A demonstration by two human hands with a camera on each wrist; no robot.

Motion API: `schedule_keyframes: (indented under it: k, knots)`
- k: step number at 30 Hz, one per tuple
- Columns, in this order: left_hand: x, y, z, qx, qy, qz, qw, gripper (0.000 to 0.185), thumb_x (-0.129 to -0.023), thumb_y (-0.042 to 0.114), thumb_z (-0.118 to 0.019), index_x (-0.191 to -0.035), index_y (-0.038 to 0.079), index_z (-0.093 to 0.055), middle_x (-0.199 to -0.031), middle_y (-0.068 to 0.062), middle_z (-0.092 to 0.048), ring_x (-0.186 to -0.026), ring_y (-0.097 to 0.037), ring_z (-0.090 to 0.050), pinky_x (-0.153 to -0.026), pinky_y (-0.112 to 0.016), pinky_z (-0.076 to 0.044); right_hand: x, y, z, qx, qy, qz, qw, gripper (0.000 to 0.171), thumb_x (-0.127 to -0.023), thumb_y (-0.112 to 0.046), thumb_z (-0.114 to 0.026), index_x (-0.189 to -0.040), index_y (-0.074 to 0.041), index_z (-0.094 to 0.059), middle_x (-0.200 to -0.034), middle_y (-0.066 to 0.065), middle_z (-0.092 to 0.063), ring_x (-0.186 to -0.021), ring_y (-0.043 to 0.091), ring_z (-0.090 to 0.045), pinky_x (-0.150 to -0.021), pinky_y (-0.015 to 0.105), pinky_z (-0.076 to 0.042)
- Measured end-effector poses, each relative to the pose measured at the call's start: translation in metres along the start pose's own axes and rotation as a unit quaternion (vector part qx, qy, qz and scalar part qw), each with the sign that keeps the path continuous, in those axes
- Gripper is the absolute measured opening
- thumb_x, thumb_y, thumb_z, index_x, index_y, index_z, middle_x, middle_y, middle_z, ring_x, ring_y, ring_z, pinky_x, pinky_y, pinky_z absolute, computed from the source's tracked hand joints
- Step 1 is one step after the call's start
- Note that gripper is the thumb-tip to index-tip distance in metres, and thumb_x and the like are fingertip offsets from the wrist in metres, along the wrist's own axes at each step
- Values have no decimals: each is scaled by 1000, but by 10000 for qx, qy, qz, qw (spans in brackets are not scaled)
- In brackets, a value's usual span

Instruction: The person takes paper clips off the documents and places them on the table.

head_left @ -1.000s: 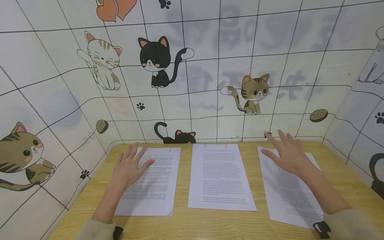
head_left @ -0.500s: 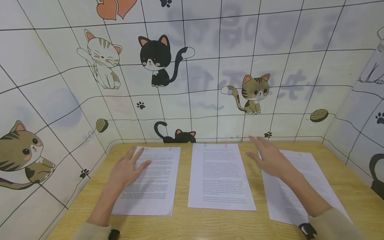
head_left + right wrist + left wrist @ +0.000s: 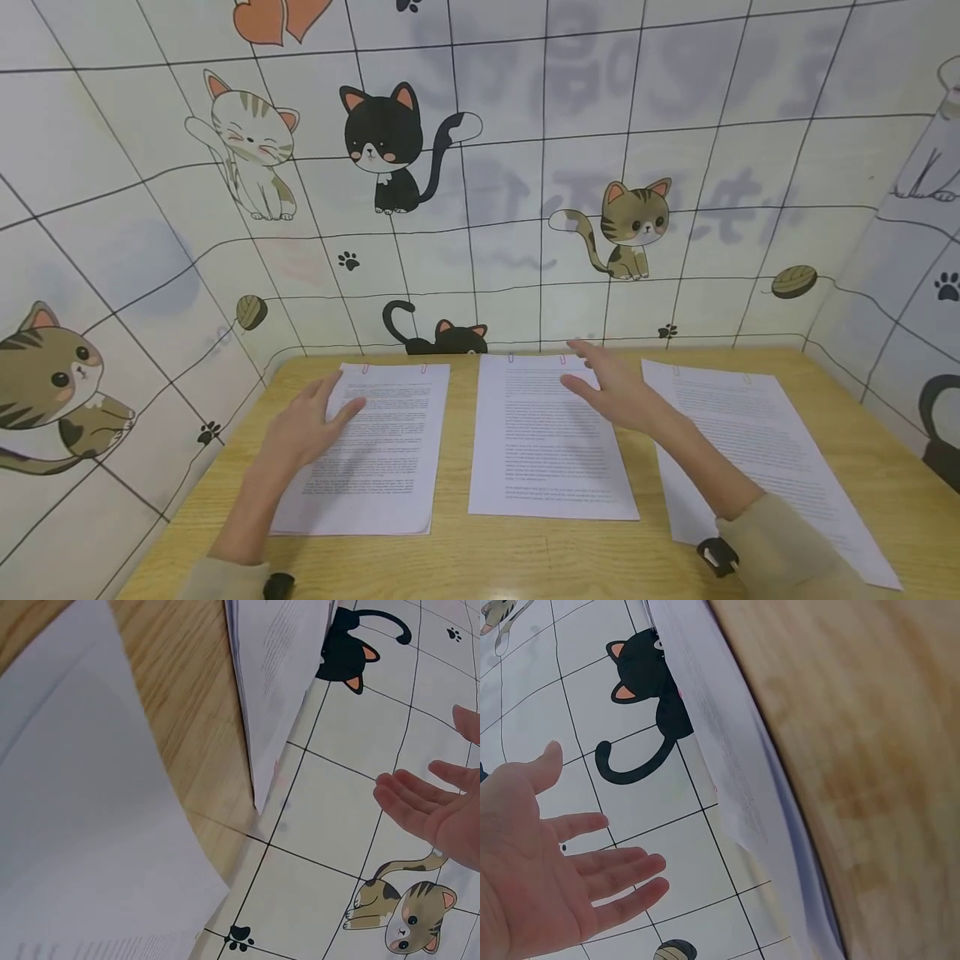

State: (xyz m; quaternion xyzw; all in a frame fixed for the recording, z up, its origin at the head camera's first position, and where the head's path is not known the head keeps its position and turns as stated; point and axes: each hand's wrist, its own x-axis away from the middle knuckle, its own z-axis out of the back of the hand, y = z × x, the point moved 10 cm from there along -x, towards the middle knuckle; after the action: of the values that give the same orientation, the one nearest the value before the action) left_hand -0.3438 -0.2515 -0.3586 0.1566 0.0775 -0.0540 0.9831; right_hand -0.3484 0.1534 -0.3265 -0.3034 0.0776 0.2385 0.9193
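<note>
Papers lay in three clipped stacks side by side on the wooden table (image 3: 540, 558): the left stack (image 3: 378, 450) under the left hand (image 3: 303, 425), the middle stack (image 3: 543, 442) under the right hand (image 3: 615, 392), and the right stack (image 3: 757, 458) angled toward the near corner. Both hands were spread flat and held nothing; whether the left palm touched its sheets could not be told. Handling the middle stack well likely called for a flat, even palm, so that the loose lower edges kept square under the paper clips (image 3: 536, 359). Pale tiled wall panels (image 3: 510, 208) printed with cartoon cats enclosed the table on three sides.
</note>
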Motion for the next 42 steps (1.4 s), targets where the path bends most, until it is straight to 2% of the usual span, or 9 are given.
schedule_keyframes:
  k: [4,10,13,18,22,28,34,37,42]
  knots:
    - [0,-4,0,165,-120,45,9998,88,-100,68,-36,-158,2,-27,-155,-33,-31,-139,-55,-32,-102,-73,-32,-10,-6,-11,-344,-47,45,9994,60,-103,-32,-58,-148,4,-41,-138,26,-55,-121,44,-57,-97,55,-49]
    - [0,-13,-5,595,-426,289,9969,89,-100,67,-39,-158,0,-25,-156,-34,-28,-142,-54,-26,-106,-73,-26,-22,-9,-32,-1110,-336,-305,9928,58,-103,-33,-59,-146,1,-42,-134,25,-58,-120,40,-60,-96,51,-51]
    - [-2,-18,-8,802,-518,320,9949,91,-100,68,-39,-157,-2,-25,-157,-33,-26,-143,-54,-23,-109,-71,-23,-28,-10,-42,-1294,-396,-518,9895,56,-102,-32,-59,-146,-1,-44,-132,23,-60,-119,38,-60,-94,50,-52]
    - [-6,-27,-13,1045,-609,239,9924,87,-102,61,-43,-155,-7,-26,-156,-34,-28,-136,-56,-35,-107,-68,-30,-36,-13,-60,-1670,-549,-929,9800,54,-100,-30,-62,-146,-6,-47,-131,19,-61,-116,34,-63,-91,45,-54]
    - [-7,-34,-13,1163,-692,241,9905,83,-104,54,-47,-152,-11,-28,-150,-38,-34,-130,-57,-42,-102,-66,-37,-42,-18,-76,-2108,-693,-1191,9678,52,-98,-27,-64,-144,-6,-48,-129,16,-61,-108,34,-67,-89,41,-55]
    - [-8,-46,-15,1306,-857,478,9866,82,-103,50,-51,-150,-13,-28,-145,-44,-35,-132,-58,-38,-103,-67,-36,-53,-31,-100,-2739,-897,-1356,9479,50,-96,-19,-66,-140,0,-50,-124,17,-63,-106,37,-67,-87,38,-56]
    - [-10,-63,-23,1636,-1203,820,9757,74,-105,38,-53,-149,-15,-26,-143,-45,-35,-130,-58,-40,-101,-64,-39,-58,-48,-127,-3334,-1133,-1574,9226,53,-92,-10,-65,-139,8,-48,-118,20,-66,-110,39,-65,-88,39,-56]
    - [-10,-71,-27,1758,-1340,1034,9698,73,-104,36,-53,-148,-15,-26,-143,-44,-35,-128,-57,-41,-101,-64,-39,-58,-55,-141,-3457,-1275,-1793,9122,54,-93,-8,-64,-139,12,-46,-119,22,-65,-109,39,-66,-90,42,-56]
    - [-11,-79,-28,1880,-1334,1216,9654,68,-104,34,-54,-146,-14,-31,-144,-43,-35,-129,-56,-40,-103,-66,-35,-60,-60,-161,-3598,-1406,-2176,8964,53,-94,-7,-65,-138,15,-46,-118,26,-64,-105,37,-68,-89,41,-56]
